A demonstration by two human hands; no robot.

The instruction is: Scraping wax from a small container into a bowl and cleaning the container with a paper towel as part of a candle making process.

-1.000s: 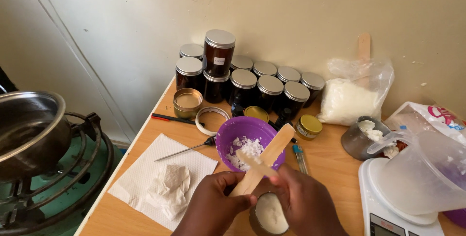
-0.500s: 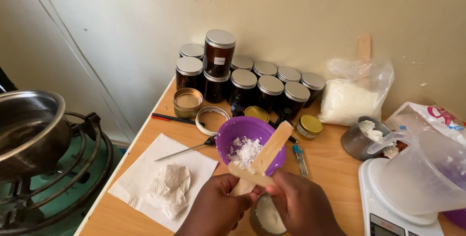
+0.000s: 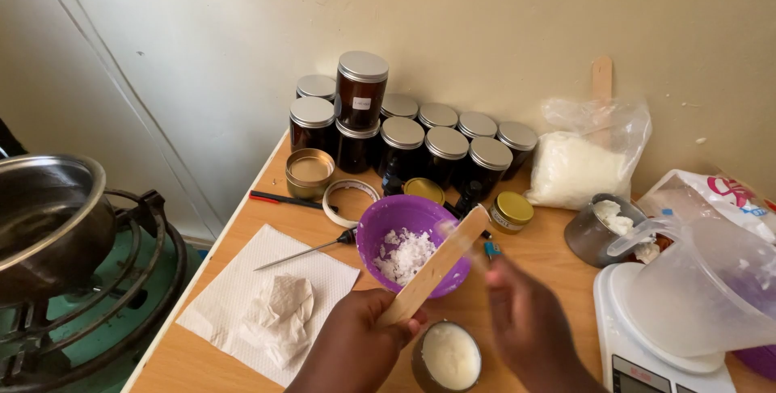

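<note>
Left hand [image 3: 356, 344] pinched the lower end of a wide wooden stick [image 3: 436, 265], thumb + fingers pressed on it, blade slanting up toward 1 o'clock over the rim of the purple bowl [image 3: 373, 231] w/ white wax flakes [image 3: 404, 254] inside. Right hand [image 3: 525, 320] was blurred, just at 3 o'clock of the stick; a thin second stick [image 3: 462, 243] seemed to run from it, faint; can't tell if fingers were closed on it or loose.

Handling, by judgement: wide stick light, stiff, dry wood, not slippery except where wax smeared it; best held low on the bare end as here. Small tin of pale wax [image 3: 449, 357] sat on the counter [image 3: 550, 268] at 6 o'clock of the stick, between both hands; prob. rigid, light, contents soft or setting, so grip by the sides & keep level.

Vs 0.5 s ago: thin stick no longer lay across the wide one; right hand had swung out toward 3 o'clock & up, motion-blurred. Left hand + wide stick barely shifted, tin now fully uncovered
</note>
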